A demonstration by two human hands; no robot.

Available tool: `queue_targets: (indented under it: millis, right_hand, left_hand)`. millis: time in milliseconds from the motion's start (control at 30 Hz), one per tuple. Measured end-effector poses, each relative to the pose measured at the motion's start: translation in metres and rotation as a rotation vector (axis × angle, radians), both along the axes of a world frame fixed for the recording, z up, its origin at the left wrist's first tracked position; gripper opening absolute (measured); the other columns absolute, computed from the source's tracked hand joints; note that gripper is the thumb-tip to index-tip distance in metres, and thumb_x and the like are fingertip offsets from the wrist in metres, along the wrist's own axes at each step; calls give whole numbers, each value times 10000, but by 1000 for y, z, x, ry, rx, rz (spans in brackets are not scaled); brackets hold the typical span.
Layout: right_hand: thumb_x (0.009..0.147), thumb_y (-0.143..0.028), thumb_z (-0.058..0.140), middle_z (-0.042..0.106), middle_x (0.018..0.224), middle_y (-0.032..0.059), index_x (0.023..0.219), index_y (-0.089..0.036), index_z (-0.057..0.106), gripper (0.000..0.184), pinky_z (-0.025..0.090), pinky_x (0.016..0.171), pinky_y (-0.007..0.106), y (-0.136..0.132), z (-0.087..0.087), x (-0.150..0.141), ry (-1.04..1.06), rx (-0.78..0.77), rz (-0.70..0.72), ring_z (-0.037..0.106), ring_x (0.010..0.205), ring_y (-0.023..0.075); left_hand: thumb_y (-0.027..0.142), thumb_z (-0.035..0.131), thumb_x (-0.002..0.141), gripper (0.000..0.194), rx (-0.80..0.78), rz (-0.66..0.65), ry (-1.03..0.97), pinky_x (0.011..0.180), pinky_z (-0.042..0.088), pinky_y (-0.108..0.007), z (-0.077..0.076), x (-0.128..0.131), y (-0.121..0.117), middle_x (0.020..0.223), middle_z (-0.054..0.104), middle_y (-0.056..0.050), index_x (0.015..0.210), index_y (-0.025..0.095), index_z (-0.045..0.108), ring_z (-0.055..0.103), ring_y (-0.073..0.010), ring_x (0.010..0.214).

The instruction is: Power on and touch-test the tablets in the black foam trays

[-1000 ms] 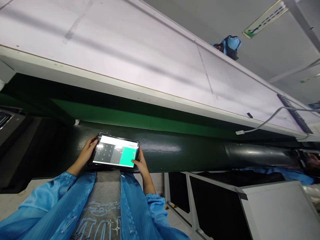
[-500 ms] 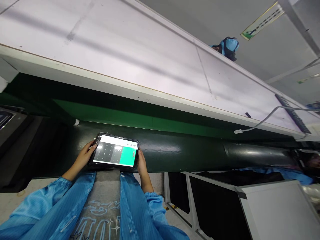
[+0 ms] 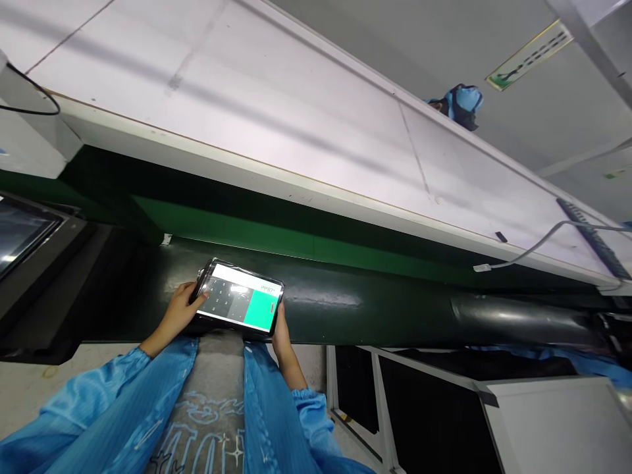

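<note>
A black-framed tablet (image 3: pixel 237 297) is held near my body, its lit screen showing a calculator keypad and a green panel. My left hand (image 3: pixel 184 308) grips its left edge, with the thumb lying over the screen's keys. Along the right edge, my right hand (image 3: pixel 281 332) holds the tablet, and its fingers behind the case are hidden. The tablet is slightly tilted, in front of the dark green belt-like surface (image 3: pixel 345 313).
A long white shelf (image 3: pixel 296 118) runs above the green surface. A white cable (image 3: pixel 533 249) hangs over its front edge. At the left stands a dark device with a screen (image 3: pixel 22 234). Grey-framed black panels (image 3: pixel 429 408) stand at the lower right.
The view has shifted, so more of the device at the left shows. My left thumb has moved from the tablet's edge further onto the screen. Both hands keep hold of the tablet.
</note>
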State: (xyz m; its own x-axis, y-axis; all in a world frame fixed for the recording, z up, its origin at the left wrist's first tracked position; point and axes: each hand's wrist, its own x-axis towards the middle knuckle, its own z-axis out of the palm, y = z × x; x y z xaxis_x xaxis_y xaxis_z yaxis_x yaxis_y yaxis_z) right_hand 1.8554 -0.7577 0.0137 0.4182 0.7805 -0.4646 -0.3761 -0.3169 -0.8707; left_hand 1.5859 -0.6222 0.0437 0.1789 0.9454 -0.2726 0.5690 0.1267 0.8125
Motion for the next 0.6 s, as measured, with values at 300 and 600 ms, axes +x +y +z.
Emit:
queue_targets:
  millis: [300,600]
  right_hand:
    - [831,-798,457,414,1556,6,1431,-299,485,781,137,1240,444,2,13,-2,-210,-25,-40,273,1487,232]
    - [860,-764,452,424,1551,16,1449,-289,461,756,188,1226,423,-3,14,-9,-212,-4,-67,314,1467,225]
  left_hand:
    - [677,546,755,687,-58,-68,20,991,456,-496,0,-5,1,1107,584,-126,1215,173,622,583,-333,1090]
    - [668,514,776,713,-58,-80,-2,846,510,-442,-3,-12,1,1132,601,-122,1285,174,592,615,-286,933]
